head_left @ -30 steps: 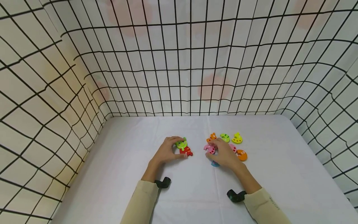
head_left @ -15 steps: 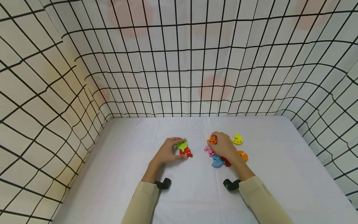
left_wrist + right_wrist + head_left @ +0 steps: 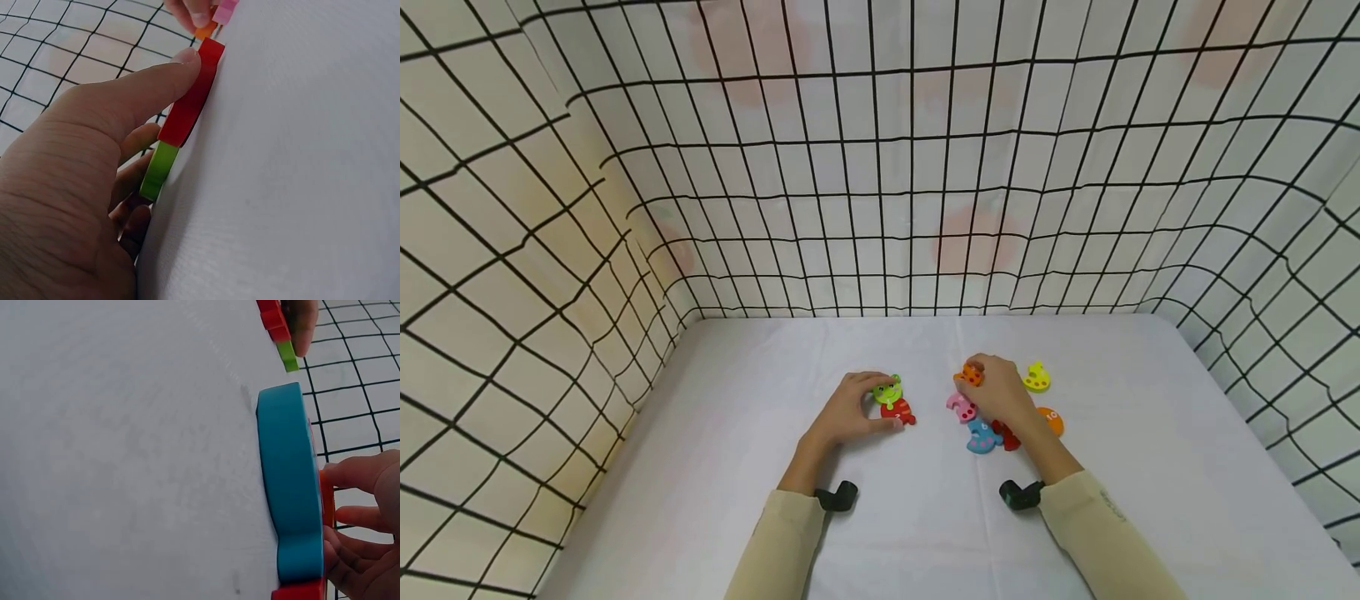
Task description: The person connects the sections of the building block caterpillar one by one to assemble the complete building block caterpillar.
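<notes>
A green frog-faced puzzle piece (image 3: 887, 395) joins a red puzzle piece (image 3: 897, 412) flat on the white cloth. My left hand (image 3: 848, 408) curves round this pair; in the left wrist view its thumb presses the edge of the red piece, with fingers behind the green one (image 3: 160, 170). My right hand (image 3: 1002, 392) pinches an orange spotted puzzle piece (image 3: 972, 374) between thumb and fingers. Just in front of that hand lie a pink spotted piece (image 3: 962, 407), a blue piece (image 3: 981, 437) and a dark red piece (image 3: 1009, 437), partly under the wrist.
A yellow piece (image 3: 1037, 377) lies behind my right hand, and an orange numbered piece (image 3: 1051, 420) to its right. Black wire mesh (image 3: 912, 183) walls in the back and sides of the white cloth-covered table (image 3: 917, 533).
My right hand has moved away from me, from above the pink piece to the orange spotted piece, and pinches it. The blue and dark red pieces have come into view. My left hand stays put.
</notes>
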Tool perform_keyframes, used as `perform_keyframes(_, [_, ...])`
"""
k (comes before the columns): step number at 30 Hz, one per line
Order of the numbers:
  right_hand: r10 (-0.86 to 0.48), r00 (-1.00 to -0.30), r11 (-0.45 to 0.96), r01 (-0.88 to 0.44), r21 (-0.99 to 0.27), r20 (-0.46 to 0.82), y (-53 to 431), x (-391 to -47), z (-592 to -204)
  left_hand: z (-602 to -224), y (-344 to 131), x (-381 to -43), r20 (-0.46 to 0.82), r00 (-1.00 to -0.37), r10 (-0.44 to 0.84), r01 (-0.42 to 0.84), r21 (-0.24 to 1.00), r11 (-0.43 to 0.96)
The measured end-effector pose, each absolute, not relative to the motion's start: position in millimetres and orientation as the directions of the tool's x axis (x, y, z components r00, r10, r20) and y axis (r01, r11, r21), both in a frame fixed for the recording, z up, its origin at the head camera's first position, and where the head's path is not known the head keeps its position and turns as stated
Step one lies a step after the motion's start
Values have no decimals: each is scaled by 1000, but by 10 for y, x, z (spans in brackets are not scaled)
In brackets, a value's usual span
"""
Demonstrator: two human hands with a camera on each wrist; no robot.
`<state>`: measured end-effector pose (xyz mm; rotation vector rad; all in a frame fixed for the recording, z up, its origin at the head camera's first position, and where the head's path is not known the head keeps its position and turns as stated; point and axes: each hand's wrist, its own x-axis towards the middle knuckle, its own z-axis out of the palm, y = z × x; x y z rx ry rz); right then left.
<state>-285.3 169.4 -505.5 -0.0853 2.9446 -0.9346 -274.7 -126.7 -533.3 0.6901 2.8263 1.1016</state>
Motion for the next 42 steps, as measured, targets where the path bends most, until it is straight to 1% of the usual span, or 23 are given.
perform_keyframes(7, [-68, -997, 771, -82, -632, 47, 1718, -2732, -4992, -5321, -1265, -2734, 129, -902, 413, 391, 650, 651])
perform_keyframes(11, [-96, -991, 767, -136, -627, 97, 1723, -2649, -4960, -5321, -1266, -2735, 131, -899, 419, 397, 648, 650])
perform_keyframes(15, [-125, -985, 767, -172, -619, 119, 1706, -2573, -4951, -5310, -1278, -2727, 147, -891, 430, 416, 647, 639])
perform_keyframes(32, [-185, -977, 716, -210, -666, 110, 1506, -2358, -4959, -5299, -1275, -2729, 124, -892, 435, 409, 631, 659])
perform_keyframes(37, [-205, -970, 704, -236, -670, 127, 1408, -2330, -4963, -5311, -1278, -2744, 123, -892, 435, 408, 633, 658])
perform_keyframes(42, [-237, -965, 699, -249, -670, 112, 1306, -2339, -5005, -5329, -1283, -2757, 138, -890, 436, 417, 634, 651])
